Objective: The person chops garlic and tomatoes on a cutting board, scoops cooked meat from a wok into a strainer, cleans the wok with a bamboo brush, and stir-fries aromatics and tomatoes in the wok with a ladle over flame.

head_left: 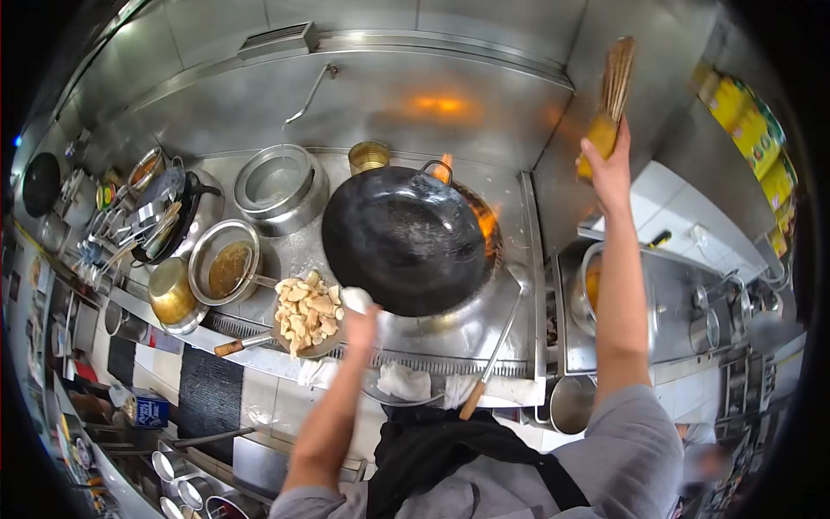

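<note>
My right hand (612,163) is raised, arm extended, clenched round the brush (616,82); left hand (361,325), lower, grasps white cloth (354,299), wok (406,242) just ahead-right.

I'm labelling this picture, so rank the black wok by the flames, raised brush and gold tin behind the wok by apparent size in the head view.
1. Black wok
2. Raised brush
3. Gold tin

No legible text: only small, blurred white lettering on a blue box (151,413), indistinct print on yellow packs (754,143).
</note>
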The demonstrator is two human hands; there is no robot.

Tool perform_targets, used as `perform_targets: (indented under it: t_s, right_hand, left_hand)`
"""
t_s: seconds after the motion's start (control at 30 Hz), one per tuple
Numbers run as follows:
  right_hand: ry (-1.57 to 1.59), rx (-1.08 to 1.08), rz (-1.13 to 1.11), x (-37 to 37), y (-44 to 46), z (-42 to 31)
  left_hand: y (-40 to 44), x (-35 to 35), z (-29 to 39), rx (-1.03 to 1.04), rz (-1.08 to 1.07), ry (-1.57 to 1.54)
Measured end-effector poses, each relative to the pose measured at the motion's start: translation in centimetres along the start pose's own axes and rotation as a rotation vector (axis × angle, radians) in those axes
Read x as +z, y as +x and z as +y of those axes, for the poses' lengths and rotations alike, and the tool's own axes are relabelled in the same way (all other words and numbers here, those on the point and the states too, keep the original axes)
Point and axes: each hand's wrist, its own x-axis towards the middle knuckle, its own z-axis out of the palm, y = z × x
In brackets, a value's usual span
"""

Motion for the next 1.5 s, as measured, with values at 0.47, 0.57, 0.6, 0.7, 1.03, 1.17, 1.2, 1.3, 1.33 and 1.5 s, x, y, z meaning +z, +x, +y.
perform_targets:
  t_s: [0.47,0.57,0.6,0.7,1.03,1.17,1.2,1.3,1.33,1.5]
  right_hand:
    - [0.044,0.851,-0.099,37.7,-14.2,21.9]
    - [-0.123,0.466,-0.763,34.5,-20.1,18.3]
    - [-0.277,0.452,-0.896,30.0,-18.7,18.2]
    - [-1.049,0.100,-1.119,16.7,-11.1,20.3]
    - [-0.470,0.435,-0.553,34.1,-17.5,21.2]
    - [-0.942,0.333,-0.975,23.6,-14.8,19.0]
    - [-1.163,0.443,-0.880,20.1,-9.7,18.7]
    - [-1.107,0.604,-0.063,16.1,-1.8,19.9]
    - [-1.005,0.451,0.040,17.0,-3.5,20.2]
    - [-0.480,0.723,-0.468,31.5,-15.4,16.7]
  left_hand:
    - [-1.5,5.3,-5.1,-0.341,-0.196,-0.257]
    - [-1.4,5.3,-3.9,-0.270,-0.165,-0.351]
    - [-1.7,5.4,-3.8,-0.211,-0.101,-0.390]
    - [-2.0,3.9,-1.8,-0.346,-0.215,-0.329]
    - [-1.2,3.8,-3.4,-0.327,-0.304,-0.369]
    - [-1.7,2.4,-0.9,-0.426,-0.294,-0.399]
    - [-1.5,2.5,-1.1,-0.419,-0.295,-0.397]
    - [-1.2,2.7,-1.8,-0.398,-0.292,-0.351]
    - [-0.9,3.0,-2.3,-0.426,-0.308,-0.371]
    - [0.1,3.5,-5.3,-0.275,-0.293,-0.232]
